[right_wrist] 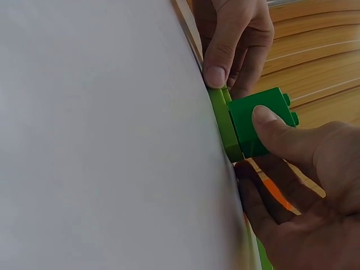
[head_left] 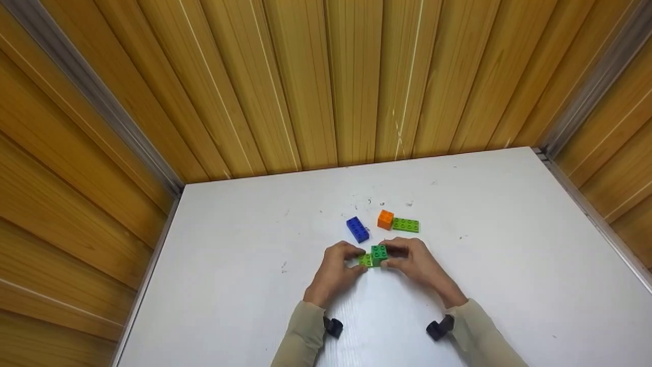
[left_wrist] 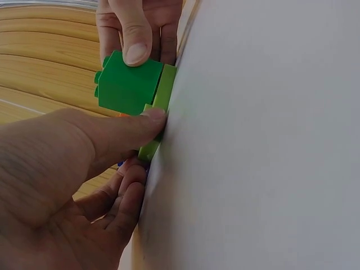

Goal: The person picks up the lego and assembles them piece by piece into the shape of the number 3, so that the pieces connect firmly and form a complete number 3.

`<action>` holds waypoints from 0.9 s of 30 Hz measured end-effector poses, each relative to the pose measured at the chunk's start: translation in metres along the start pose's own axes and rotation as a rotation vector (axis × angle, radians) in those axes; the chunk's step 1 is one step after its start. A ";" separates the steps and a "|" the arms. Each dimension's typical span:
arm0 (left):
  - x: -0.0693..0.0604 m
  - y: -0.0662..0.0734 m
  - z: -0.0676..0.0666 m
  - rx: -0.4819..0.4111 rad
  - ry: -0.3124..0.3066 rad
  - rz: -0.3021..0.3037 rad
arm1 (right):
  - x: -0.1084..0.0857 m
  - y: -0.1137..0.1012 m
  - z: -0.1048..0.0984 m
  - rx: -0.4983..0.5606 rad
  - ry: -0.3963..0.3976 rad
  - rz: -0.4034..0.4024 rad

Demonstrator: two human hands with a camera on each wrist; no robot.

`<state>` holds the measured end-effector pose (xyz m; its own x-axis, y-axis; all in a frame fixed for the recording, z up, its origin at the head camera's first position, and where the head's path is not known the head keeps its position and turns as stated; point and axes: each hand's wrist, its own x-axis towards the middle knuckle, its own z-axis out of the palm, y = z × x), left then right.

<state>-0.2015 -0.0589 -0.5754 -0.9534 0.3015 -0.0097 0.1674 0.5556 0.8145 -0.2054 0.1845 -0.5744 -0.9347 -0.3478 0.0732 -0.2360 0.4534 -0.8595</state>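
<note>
My left hand [head_left: 337, 266] pinches the left end of a thin lime-green building plate [head_left: 364, 260] that lies flat on the table. A dark green building brick [head_left: 379, 254] sits over the right end of that plate. The thumb and fingers of my right hand [head_left: 415, 259] hold this brick from its right side. In the right wrist view a narrow dark line shows between the green brick [right_wrist: 256, 126] and the plate [right_wrist: 224, 126]; whether the studs are fully pressed in I cannot tell. In the left wrist view the left thumb [left_wrist: 147, 121] covers part of the plate.
Beyond the hands, a blue brick [head_left: 358, 229] lies at a slant. To its right an orange brick [head_left: 385, 219] stands beside a second lime-green plate [head_left: 406, 225]. The white table [head_left: 244, 285] has small dark marks, and wood-patterned panels [head_left: 305, 81] rise behind it.
</note>
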 end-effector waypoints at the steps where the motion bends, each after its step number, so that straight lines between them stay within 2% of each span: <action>1: 0.000 0.000 0.000 -0.002 0.003 0.006 | 0.000 0.000 0.001 -0.009 0.004 -0.002; 14: -0.001 -0.003 0.003 0.001 0.009 0.023 | -0.002 0.002 0.005 -0.083 0.009 -0.021; 17: -0.002 -0.003 0.004 0.006 0.014 0.033 | -0.003 0.008 0.004 -0.037 0.008 -0.008; 21: -0.003 -0.003 0.004 0.025 0.016 0.046 | -0.005 0.012 0.005 0.037 0.007 0.065; 27: -0.002 -0.001 0.003 0.015 0.023 0.037 | -0.005 0.011 0.005 0.093 0.004 0.117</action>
<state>-0.1994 -0.0575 -0.5780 -0.9519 0.3046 0.0340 0.2066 0.5559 0.8052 -0.2024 0.1869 -0.5866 -0.9554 -0.2940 -0.0287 -0.0999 0.4130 -0.9052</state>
